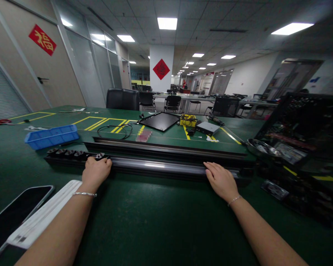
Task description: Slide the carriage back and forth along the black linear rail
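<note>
A long black rail (155,166) with a shiny grey strip along its top lies crosswise in front of me. Several small black blocks (69,153) with pale tops sit in a row on its left end. My left hand (96,171) is closed over the rail beside the last block (100,156), which shows between its thumb and curled fingers. Stretched out, the fingers of my right hand (221,179) rest on the rail's right part; that hand grips nothing visible. Just behind lies a second long dark rail (166,148).
A blue bin (52,136) stands left on the green table (155,229). A phone (19,210) and a white box (46,214) lie near my left forearm. Farther back are a flat black panel (161,121), a yellow box (188,120) and a grey box (208,128). A metal bowl (256,147) is right.
</note>
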